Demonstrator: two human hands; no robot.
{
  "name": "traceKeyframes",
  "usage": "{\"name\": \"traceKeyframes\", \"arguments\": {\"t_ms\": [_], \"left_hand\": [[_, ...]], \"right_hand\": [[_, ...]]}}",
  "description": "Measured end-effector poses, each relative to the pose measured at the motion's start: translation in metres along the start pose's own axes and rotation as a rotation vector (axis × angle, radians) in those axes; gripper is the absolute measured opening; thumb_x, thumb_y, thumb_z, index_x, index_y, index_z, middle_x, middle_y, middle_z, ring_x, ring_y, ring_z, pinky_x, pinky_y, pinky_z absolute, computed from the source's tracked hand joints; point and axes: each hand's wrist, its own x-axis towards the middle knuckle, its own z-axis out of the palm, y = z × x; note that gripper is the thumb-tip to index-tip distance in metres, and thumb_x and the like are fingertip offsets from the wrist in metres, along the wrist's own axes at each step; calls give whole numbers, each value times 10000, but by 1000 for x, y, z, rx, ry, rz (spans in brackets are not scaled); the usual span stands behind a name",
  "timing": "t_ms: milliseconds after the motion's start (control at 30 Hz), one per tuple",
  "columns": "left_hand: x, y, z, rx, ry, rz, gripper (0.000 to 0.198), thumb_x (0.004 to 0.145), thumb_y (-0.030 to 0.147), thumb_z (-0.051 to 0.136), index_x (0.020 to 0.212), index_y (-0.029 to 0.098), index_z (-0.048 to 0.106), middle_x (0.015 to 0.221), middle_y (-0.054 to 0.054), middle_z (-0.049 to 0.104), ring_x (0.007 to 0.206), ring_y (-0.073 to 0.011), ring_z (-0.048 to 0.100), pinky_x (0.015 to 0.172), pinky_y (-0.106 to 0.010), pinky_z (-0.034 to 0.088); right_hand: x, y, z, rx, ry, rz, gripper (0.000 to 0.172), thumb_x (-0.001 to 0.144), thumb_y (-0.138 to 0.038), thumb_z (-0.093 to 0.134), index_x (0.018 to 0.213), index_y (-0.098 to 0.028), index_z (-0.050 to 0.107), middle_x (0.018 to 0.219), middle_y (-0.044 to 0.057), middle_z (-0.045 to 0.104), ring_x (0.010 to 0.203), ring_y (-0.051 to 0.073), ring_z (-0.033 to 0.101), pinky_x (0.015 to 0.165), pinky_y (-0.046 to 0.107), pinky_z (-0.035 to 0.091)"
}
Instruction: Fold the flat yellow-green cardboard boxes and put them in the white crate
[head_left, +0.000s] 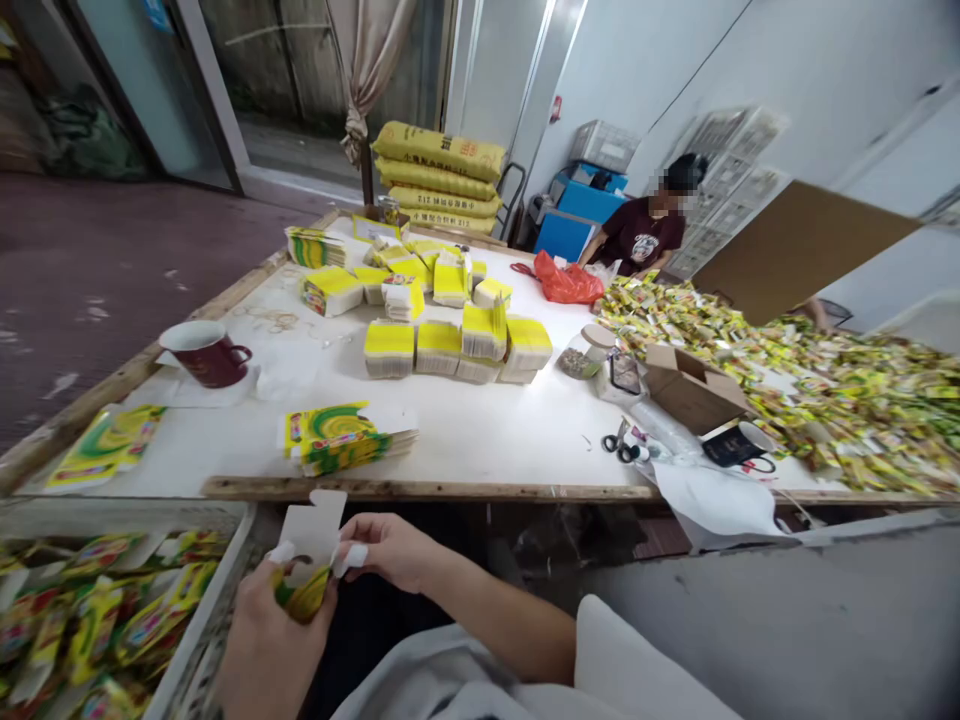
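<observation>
The carton [311, 528] I hold shows white panels above a yellow-and-green patterned side. On my white bench [525, 440], the flat cartons [334, 428] carry yellow and green swirls with touches of red. The stacked bundles [437, 347] look bright yellow on top, whitish along the sides. I also see a maroon mug [214, 365], a red plastic bag [564, 280] and yellow sacks [439, 172] with dark lettering.

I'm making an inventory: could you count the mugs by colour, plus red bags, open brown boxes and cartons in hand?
Maroon mug: 1
Black mug: 1
Red bag: 1
Open brown box: 1
Carton in the left hand, with the right hand at its edge: 1
Total: 5
</observation>
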Motion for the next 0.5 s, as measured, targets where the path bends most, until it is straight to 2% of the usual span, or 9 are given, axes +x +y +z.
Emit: {"name": "traceKeyframes", "arguments": {"t_ms": [100, 233, 400, 500], "left_hand": [[-1, 4, 4, -15, 10, 40, 593, 888, 503, 517, 1347, 143, 412, 1078, -149, 636, 921, -312, 680, 715, -388, 546], [-3, 4, 5, -43, -38, -29, 505, 858, 457, 520, 1290, 216, 420, 1059, -105, 645, 902, -312, 689, 721, -410, 556], [-13, -11, 16, -193, -216, -58, 541, 781, 454, 519, 1259, 235, 392, 1114, -125, 643, 964, -346, 694, 765, -445, 562], [-21, -15, 22, -259, -344, -209, 663, 743, 488, 542, 1315, 223, 340, 974, -104, 662, 797, -348, 704, 663, -464, 555]], "right_hand": [[5, -4, -1, -73, 5, 16, 578, 371, -505, 936, 706, -161, 615, 673, -46, 628, 586, 82, 558, 602, 232, 422], [11, -4, 0, -173, -33, 54, 514, 457, -508, 884, 782, -156, 696, 764, 0, 681, 681, 121, 589, 662, 257, 425], [14, 6, 3, -310, -8, -8, 488, 663, -517, 745, 974, -141, 738, 964, 80, 730, 1009, 273, 645, 932, 402, 450], [3, 1, 8, -550, -81, -105, 507, 795, -418, 665, 1234, -166, 656, 1246, 94, 670, 1211, 283, 571, 1074, 403, 388]]}}
